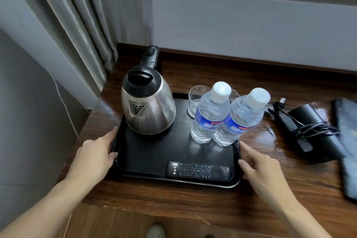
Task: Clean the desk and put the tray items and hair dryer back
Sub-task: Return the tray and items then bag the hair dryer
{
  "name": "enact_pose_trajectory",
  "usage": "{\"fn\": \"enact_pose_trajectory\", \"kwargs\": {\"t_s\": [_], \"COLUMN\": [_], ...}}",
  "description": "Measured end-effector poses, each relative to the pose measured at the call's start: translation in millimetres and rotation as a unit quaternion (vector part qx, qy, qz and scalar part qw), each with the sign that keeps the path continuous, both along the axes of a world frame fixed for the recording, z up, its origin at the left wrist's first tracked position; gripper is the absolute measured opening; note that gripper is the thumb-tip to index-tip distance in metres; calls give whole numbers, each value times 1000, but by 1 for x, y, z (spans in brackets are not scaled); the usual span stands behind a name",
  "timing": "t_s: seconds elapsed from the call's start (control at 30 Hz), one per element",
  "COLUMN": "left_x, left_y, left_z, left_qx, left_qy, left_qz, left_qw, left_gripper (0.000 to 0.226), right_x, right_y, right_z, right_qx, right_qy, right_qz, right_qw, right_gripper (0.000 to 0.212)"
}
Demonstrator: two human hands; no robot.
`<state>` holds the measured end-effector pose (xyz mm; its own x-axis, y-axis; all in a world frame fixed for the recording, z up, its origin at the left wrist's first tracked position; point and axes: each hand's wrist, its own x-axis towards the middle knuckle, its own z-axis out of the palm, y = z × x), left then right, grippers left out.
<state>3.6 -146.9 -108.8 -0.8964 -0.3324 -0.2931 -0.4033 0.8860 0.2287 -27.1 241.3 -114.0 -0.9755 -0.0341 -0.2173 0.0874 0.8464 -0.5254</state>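
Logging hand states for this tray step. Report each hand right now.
Left hand: open, straight fingers against the tray at its left rim.
Right hand: open, fingers at the tray's right rim, holding nothing.

A glass (234, 93) mostly hidden behind 2 bottles (209, 114); dark pouch (347, 141) cut off right.

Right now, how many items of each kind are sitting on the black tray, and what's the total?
kettle: 1
water bottles: 2
glasses: 2 (the second is mostly hidden)
remote control: 1
Total on the tray: 6
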Motion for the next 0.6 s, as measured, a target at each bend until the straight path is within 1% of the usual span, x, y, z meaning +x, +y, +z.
{"fn": "enact_pose_trajectory", "kwargs": {"t_s": [0.03, 0.1, 0.27, 0.43, 0.6], "left_x": [0, 0, -3, -13, -37], "left_y": [0, 0, 5, -7, -27], "left_z": [-1, -2, -4, -16, -21], "left_qx": [0, 5, 22, 21, 31], "left_qy": [-3, 0, 20, 52, 82], "left_qz": [1, 0, 4, -2, -1], "left_qw": [1000, 1000, 1000, 998, 996], "left_gripper": [87, 90, 81, 77, 76], "right_x": [-2, -5, -7, -11, -30], "right_y": [-1, -2, -3, -8, -27], "right_z": [-1, -5, -14, -19, -19], "right_qx": [-4, 2, 10, -40, -34], "right_qy": [6, 22, 49, 71, 60], "right_qz": [5, 14, 11, 15, 7], "right_qw": [1000, 1000, 999, 997, 998], "right_gripper": [62, 67, 72, 73, 71]}}
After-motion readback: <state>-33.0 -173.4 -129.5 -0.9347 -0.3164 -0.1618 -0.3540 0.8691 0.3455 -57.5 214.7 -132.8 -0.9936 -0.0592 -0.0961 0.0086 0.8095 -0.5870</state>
